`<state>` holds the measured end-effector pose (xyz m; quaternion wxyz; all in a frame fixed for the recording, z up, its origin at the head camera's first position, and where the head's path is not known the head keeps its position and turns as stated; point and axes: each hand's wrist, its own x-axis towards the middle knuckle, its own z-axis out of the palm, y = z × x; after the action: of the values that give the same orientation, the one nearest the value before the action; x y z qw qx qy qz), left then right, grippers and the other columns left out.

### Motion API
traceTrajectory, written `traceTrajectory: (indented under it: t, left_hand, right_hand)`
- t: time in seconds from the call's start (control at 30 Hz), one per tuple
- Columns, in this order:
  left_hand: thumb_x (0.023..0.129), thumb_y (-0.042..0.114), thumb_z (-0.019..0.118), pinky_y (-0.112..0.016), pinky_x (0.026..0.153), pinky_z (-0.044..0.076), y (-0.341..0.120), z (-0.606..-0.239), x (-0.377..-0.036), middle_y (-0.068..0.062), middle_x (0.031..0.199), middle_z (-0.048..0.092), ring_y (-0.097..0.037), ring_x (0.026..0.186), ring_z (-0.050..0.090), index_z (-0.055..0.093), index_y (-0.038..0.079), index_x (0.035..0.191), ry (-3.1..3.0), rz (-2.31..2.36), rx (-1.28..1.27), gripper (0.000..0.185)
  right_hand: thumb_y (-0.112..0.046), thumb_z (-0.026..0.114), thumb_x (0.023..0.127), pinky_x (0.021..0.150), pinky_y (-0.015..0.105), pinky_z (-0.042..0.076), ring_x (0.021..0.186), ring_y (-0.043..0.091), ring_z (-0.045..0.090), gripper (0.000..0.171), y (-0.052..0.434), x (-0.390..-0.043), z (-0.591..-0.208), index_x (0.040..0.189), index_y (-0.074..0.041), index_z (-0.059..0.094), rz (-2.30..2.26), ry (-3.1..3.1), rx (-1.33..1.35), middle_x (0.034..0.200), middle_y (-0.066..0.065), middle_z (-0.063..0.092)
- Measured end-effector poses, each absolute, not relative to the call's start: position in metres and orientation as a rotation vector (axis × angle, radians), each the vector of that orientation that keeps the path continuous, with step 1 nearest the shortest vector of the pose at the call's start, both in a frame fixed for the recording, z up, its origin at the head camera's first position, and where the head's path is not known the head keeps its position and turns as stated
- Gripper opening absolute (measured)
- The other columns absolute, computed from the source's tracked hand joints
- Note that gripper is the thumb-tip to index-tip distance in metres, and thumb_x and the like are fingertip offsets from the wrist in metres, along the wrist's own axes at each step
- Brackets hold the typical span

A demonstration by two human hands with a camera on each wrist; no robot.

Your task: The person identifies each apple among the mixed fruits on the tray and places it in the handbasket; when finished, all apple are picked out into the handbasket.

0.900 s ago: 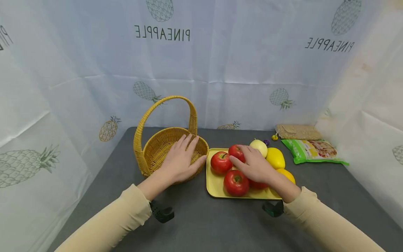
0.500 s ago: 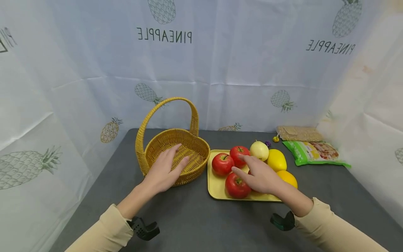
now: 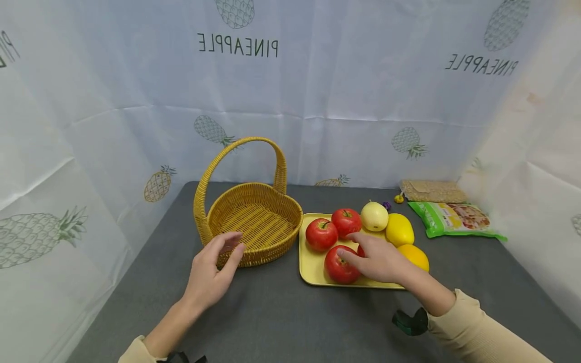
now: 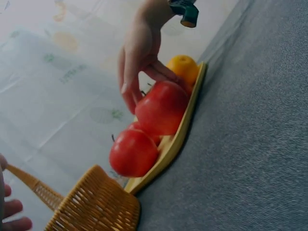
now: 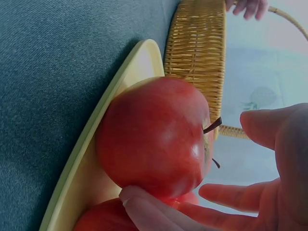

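In the head view, a red apple [image 3: 339,273] sits at about 8 o'clock in the yellow tray [image 3: 312,269], just inside the near rim. The right grip [image 3: 379,259] hangs over its 2 o'clock side, released: the thumb [image 5: 263,127] stands off the skin, while one of the fingers [image 5: 150,214] lies against or just beside its flank, and I cannot tell which. Another red apple, mostly hidden, is under that hand. The left grip [image 3: 210,276] is also released, loosely bent at the basket's [image 3: 272,254] 7 o'clock side; whether it touches the weave is unclear. The basket is between 9 and 10 o'clock from the tray, both on the dark worktop [image 3: 272,315].

The near apple looks firm and glossy, so I judge it stiff, of modest weight if real and lighter if a model, and apt to slide or roll under a one-sided push. The best hold is round its widest part, thumb at 8 o'clock and fingers at 2, pads low enough to cup it. The thin stem [image 5: 212,125] is the weak spot; leave it free, and press gently, since real flesh could bruise.
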<state>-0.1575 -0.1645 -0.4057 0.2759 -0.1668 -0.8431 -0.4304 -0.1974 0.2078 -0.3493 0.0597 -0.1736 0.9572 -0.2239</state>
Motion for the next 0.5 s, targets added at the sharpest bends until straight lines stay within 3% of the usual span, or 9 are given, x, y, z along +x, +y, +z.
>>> traceTrajectory:
  t: [0.17, 0.27, 0.4, 0.5]
  left_hand:
    - [0.094, 0.004, 0.071, -0.017, 0.079, 0.05, -0.175, -0.417, -0.161, 0.001, 0.099, 0.068, -0.007, 0.087, 0.066, 0.065, 0.003, 0.112, -2.029, -1.165, -0.405, 0.019]
    - [0.087, -0.002, 0.075, -0.016, 0.076, 0.05, -0.184, -0.427, -0.168, -0.009, 0.098, 0.063, -0.009, 0.083, 0.063, 0.056, -0.008, 0.115, -1.898, -1.209, -0.337, 0.034]
    - [0.083, 0.0, 0.08, -0.021, 0.085, 0.048, -0.202, -0.434, -0.176, -0.012, 0.119, 0.058, -0.015, 0.101, 0.059, 0.049, -0.004, 0.136, -1.917, -1.329, -0.2, 0.061]
    - [0.091, 0.008, 0.077, -0.02, 0.095, 0.044, -0.22, -0.429, -0.181, -0.006, 0.136, 0.053, -0.012, 0.121, 0.053, 0.047, 0.006, 0.147, -2.106, -1.468, -0.148, 0.063]
  right_hand:
    - [-0.06, 0.062, 0.097, 0.069, 0.036, 0.048, 0.078, 0.017, 0.055, 0.073, 0.208, -0.196, -0.352, 0.142, -0.003, 0.056, -0.693, 2.864, -0.504, 0.086, -0.001, 0.061]
    - [-0.061, 0.062, 0.096, 0.078, 0.041, 0.052, 0.086, 0.018, 0.058, 0.076, 0.208, -0.195, -0.354, 0.145, -0.004, 0.052, -0.698, 2.831, -0.486, 0.096, -0.001, 0.064]
    - [-0.061, 0.061, 0.096, 0.093, 0.052, 0.051, 0.103, 0.023, 0.061, 0.081, 0.207, -0.193, -0.358, 0.15, -0.003, 0.046, -0.715, 2.788, -0.481, 0.119, 0.005, 0.067]
    - [-0.061, 0.061, 0.096, 0.097, 0.056, 0.048, 0.11, 0.027, 0.061, 0.084, 0.208, -0.193, -0.36, 0.152, -0.002, 0.043, -0.735, 2.778, -0.485, 0.13, 0.01, 0.064]
